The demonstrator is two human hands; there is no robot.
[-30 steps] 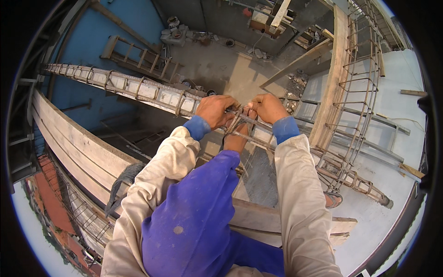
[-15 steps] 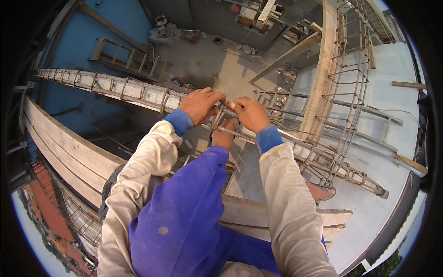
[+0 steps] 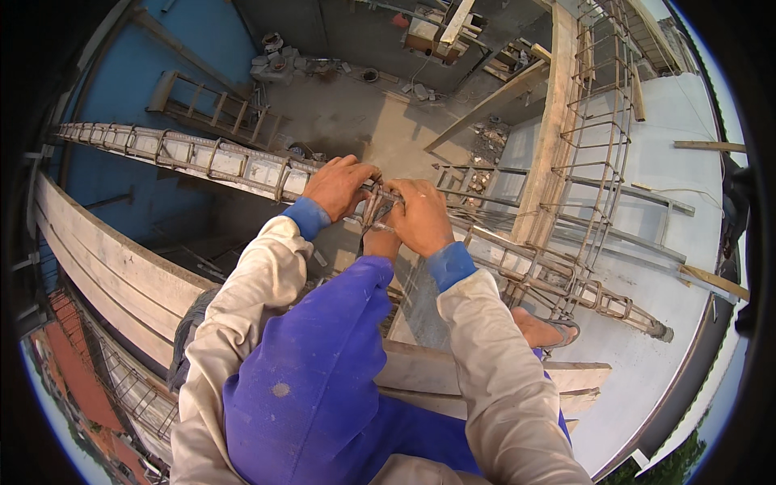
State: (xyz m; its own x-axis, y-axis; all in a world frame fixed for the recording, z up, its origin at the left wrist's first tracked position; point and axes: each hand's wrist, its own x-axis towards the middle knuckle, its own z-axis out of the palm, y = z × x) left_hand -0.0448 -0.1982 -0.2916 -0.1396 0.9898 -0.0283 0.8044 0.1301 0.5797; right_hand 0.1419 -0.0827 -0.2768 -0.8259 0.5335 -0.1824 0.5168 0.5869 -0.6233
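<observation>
Left hand [image 3: 335,191] and right hand [image 3: 422,217] flank a stirrup [image 3: 373,205] of the rebar cage [image 3: 282,179], beyond the purple trouser leg [image 3: 307,356] — grips curled, exactly on what I cannot tell. Steadying the cage close beside it should help.

runs on a slant from upper left to lower right as a long, slender rebar cage [image 3: 212,158], seeming to taper toward both far ends. looks rusty brown and dull, built of lengthwise steel bars [image 3: 263,153] and ringed at intervals by squarish bent stirrups [image 3: 281,179]. lies along a pale, narrow strip [image 3: 230,163], visible through the gaps at the left. gripped at the middle, around a stirrup standing crosswise [image 3: 373,204] to the long bars, touching or very near them; too covered there to tell whether tied. ends at the lower right in a blunt, gathered tip, tilted slightly downward.
</observation>
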